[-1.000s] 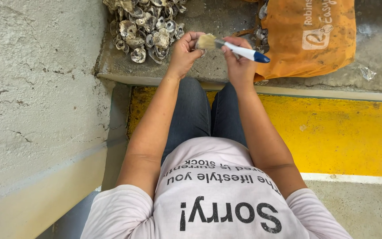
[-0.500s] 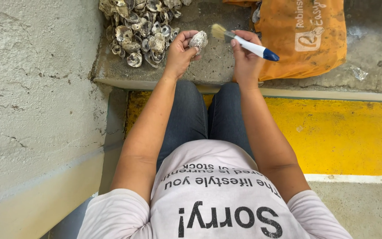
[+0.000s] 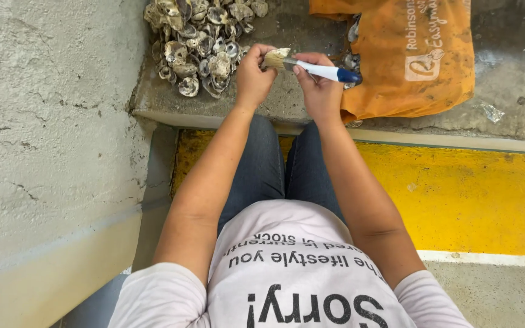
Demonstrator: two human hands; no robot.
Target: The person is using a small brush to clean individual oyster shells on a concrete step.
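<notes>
Two bare hands raised together at upper centre of the frame, over a concrete ledge (image 3: 287,106). Upper left: a heap of grey oyster shells (image 3: 199,42) piled on that ledge beside a rough plastered wall (image 3: 50,121). Just right of the heap, left hand (image 3: 253,76) curled nearly shut around something small; what sits inside the fist hidden by the fingers. Touching it, pale bristles of a paintbrush (image 3: 308,65), white handle with a blue tip pointing right. Right hand (image 3: 320,91) clamped on that handle, fingers wrapped over, thumb pressed along the top. Upper right: an orange bag (image 3: 420,61) lying slumped on the ledge, mouth facing left, more shells showing inside at the opening. Below, a yellow painted floor strip (image 3: 457,194).
</notes>
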